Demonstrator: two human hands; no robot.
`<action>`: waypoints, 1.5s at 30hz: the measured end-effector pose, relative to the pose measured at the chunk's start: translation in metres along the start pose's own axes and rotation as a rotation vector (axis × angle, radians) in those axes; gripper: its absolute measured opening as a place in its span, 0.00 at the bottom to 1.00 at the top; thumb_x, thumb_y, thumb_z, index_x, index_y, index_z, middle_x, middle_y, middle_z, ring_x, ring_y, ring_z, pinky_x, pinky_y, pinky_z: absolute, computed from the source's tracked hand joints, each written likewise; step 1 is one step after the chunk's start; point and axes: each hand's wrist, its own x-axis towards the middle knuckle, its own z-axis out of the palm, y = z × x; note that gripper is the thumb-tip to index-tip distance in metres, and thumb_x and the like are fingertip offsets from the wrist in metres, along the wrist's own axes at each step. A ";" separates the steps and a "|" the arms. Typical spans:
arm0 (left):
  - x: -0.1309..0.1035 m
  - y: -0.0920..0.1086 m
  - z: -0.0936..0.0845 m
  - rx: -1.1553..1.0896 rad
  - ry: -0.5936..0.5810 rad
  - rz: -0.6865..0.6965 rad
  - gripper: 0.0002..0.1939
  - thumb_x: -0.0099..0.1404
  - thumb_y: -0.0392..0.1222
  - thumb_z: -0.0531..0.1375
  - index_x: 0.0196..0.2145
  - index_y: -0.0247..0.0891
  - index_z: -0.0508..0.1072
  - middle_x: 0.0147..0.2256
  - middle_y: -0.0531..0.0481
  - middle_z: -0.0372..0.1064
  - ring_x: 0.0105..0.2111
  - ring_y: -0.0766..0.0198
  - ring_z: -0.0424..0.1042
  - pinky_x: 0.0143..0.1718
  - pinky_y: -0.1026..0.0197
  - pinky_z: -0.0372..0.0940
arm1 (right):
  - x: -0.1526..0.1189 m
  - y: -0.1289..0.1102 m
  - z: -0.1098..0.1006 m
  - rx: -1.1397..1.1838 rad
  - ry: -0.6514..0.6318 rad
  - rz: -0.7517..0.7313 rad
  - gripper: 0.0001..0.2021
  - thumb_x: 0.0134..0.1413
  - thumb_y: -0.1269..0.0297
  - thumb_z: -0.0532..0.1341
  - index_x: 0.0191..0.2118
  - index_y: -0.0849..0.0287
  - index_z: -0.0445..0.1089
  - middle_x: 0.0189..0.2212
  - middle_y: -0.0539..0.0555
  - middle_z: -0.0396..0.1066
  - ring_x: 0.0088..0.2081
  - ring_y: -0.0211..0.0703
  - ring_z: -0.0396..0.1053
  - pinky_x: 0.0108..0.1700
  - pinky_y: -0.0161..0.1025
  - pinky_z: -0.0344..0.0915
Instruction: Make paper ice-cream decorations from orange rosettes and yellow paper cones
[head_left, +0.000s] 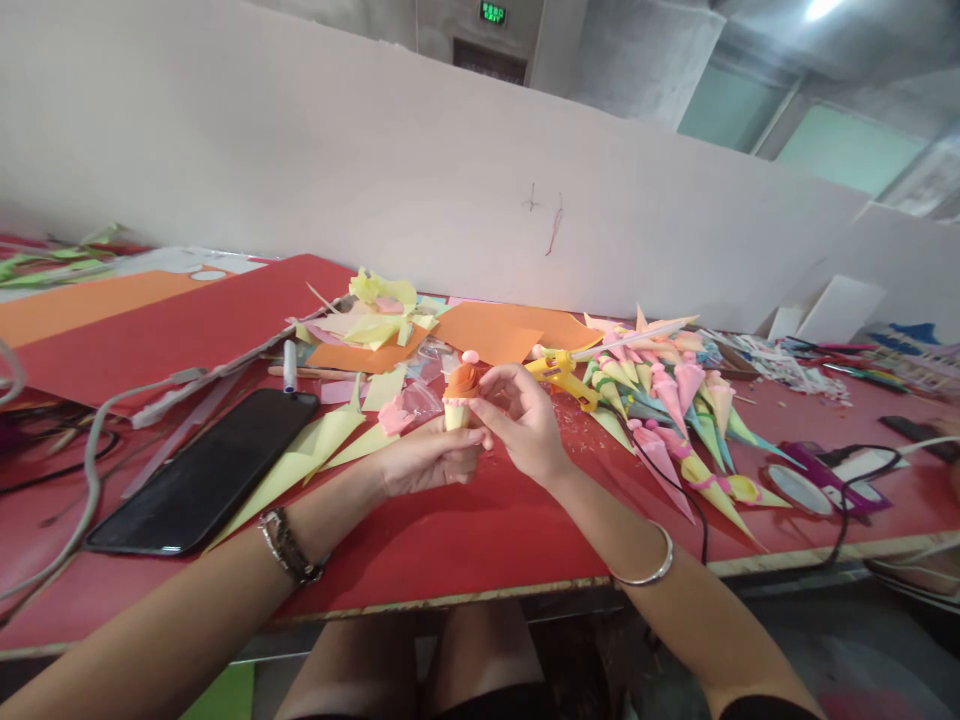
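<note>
A small paper ice cream cone (457, 412) with a pale yellow body, a pink beaded rim and an orange rolled-paper swirl (462, 380) stands upright above the red table. A small pink ball (470, 357) shows at the top of the swirl. My left hand (435, 455) is closed around the lower cone, hiding its tip. From the other side, the thumb and fingers of my right hand (521, 420) pinch at the cone's rim. A scrap of pink paper (395, 413) lies just behind my left wrist.
A yellow glue gun (562, 375) rests behind my right hand, beside a heap of paper cones (675, 385). To the left lie a black phone (210, 470), yellow paper sheets (315, 445) and a marker (289, 366). Cables cross both sides; a white partition (450, 170) stands behind.
</note>
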 end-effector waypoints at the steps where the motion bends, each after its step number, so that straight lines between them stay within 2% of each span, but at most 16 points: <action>1: 0.000 0.000 0.000 0.006 0.007 0.001 0.11 0.53 0.43 0.62 0.26 0.33 0.65 0.15 0.62 0.45 0.16 0.77 0.44 0.18 0.71 0.46 | 0.000 0.001 0.000 0.009 0.002 -0.002 0.08 0.47 0.61 0.60 0.32 0.55 0.60 0.29 0.48 0.62 0.32 0.34 0.64 0.35 0.36 0.67; 5: -0.001 0.001 0.002 0.045 -0.008 0.010 0.12 0.52 0.45 0.62 0.26 0.33 0.64 0.16 0.62 0.44 0.16 0.77 0.43 0.18 0.70 0.44 | 0.001 0.002 -0.001 0.091 -0.035 0.013 0.10 0.46 0.60 0.61 0.36 0.53 0.60 0.33 0.49 0.62 0.35 0.35 0.64 0.37 0.37 0.67; 10: -0.003 0.001 0.003 0.090 -0.053 0.016 0.15 0.51 0.47 0.62 0.25 0.34 0.63 0.16 0.62 0.44 0.16 0.77 0.42 0.18 0.69 0.43 | 0.001 0.002 -0.002 0.223 -0.203 0.072 0.19 0.47 0.53 0.58 0.46 0.50 0.57 0.43 0.52 0.62 0.43 0.40 0.64 0.41 0.40 0.68; 13: -0.004 0.001 0.002 0.124 -0.067 0.007 0.15 0.52 0.48 0.61 0.25 0.34 0.63 0.15 0.63 0.42 0.16 0.77 0.41 0.18 0.68 0.42 | 0.003 0.004 -0.002 0.298 -0.240 0.111 0.20 0.48 0.51 0.57 0.46 0.51 0.56 0.40 0.52 0.65 0.43 0.41 0.65 0.43 0.43 0.68; 16: -0.003 0.002 0.003 0.178 -0.057 0.028 0.14 0.53 0.48 0.60 0.25 0.34 0.63 0.14 0.64 0.41 0.14 0.77 0.39 0.17 0.67 0.39 | 0.004 0.005 -0.001 0.308 -0.218 0.141 0.19 0.47 0.51 0.58 0.45 0.50 0.56 0.37 0.51 0.67 0.38 0.41 0.67 0.39 0.43 0.69; 21: 0.001 0.002 0.007 0.291 0.038 0.073 0.13 0.54 0.47 0.59 0.26 0.34 0.64 0.16 0.60 0.49 0.15 0.75 0.47 0.17 0.66 0.40 | 0.004 0.004 -0.002 0.208 -0.083 0.098 0.19 0.44 0.54 0.61 0.42 0.51 0.58 0.36 0.50 0.65 0.36 0.38 0.67 0.39 0.40 0.69; 24: 0.004 -0.001 0.007 0.337 0.080 0.090 0.13 0.54 0.48 0.59 0.26 0.34 0.64 0.16 0.60 0.49 0.16 0.75 0.46 0.17 0.66 0.40 | 0.005 0.004 -0.002 0.134 -0.025 0.074 0.19 0.44 0.54 0.61 0.42 0.52 0.58 0.36 0.51 0.65 0.37 0.37 0.67 0.39 0.38 0.69; 28: 0.006 -0.002 0.003 0.251 0.122 0.153 0.16 0.54 0.49 0.60 0.23 0.35 0.60 0.17 0.60 0.48 0.18 0.75 0.45 0.19 0.67 0.42 | 0.006 0.009 -0.003 0.112 -0.055 0.112 0.21 0.45 0.52 0.59 0.45 0.53 0.56 0.36 0.52 0.64 0.36 0.38 0.67 0.29 0.34 0.68; 30: 0.007 -0.001 0.000 0.197 0.155 0.195 0.17 0.54 0.49 0.60 0.22 0.36 0.58 0.18 0.60 0.47 0.18 0.74 0.45 0.19 0.67 0.42 | 0.006 0.011 -0.005 0.090 -0.073 0.106 0.18 0.49 0.53 0.57 0.44 0.54 0.57 0.35 0.52 0.63 0.33 0.37 0.66 0.27 0.33 0.67; 34: 0.008 0.003 -0.003 0.105 0.208 0.274 0.18 0.55 0.49 0.60 0.22 0.37 0.55 0.17 0.61 0.42 0.17 0.75 0.42 0.18 0.67 0.41 | 0.006 0.010 -0.008 -0.130 -0.115 -0.039 0.06 0.52 0.62 0.55 0.36 0.56 0.64 0.33 0.51 0.63 0.37 0.36 0.65 0.39 0.36 0.66; 36: 0.008 0.005 -0.003 0.083 0.246 0.314 0.17 0.54 0.48 0.61 0.23 0.36 0.56 0.17 0.61 0.41 0.17 0.75 0.41 0.17 0.68 0.40 | 0.006 0.008 -0.008 -0.292 -0.137 -0.142 0.04 0.51 0.66 0.55 0.34 0.56 0.66 0.33 0.51 0.63 0.38 0.37 0.64 0.43 0.38 0.64; 39: 0.008 0.006 -0.001 0.089 0.281 0.340 0.18 0.53 0.48 0.62 0.23 0.36 0.57 0.16 0.62 0.41 0.17 0.75 0.40 0.17 0.69 0.40 | 0.006 0.006 -0.009 -0.432 -0.130 -0.233 0.05 0.51 0.67 0.56 0.34 0.56 0.67 0.32 0.51 0.63 0.37 0.38 0.64 0.43 0.39 0.63; 45: 0.008 0.005 -0.002 0.168 0.312 0.303 0.19 0.54 0.50 0.60 0.20 0.36 0.56 0.16 0.61 0.42 0.17 0.75 0.41 0.17 0.67 0.40 | 0.006 0.008 -0.009 -0.477 -0.078 -0.269 0.03 0.51 0.68 0.56 0.31 0.56 0.67 0.29 0.50 0.62 0.34 0.38 0.63 0.39 0.38 0.63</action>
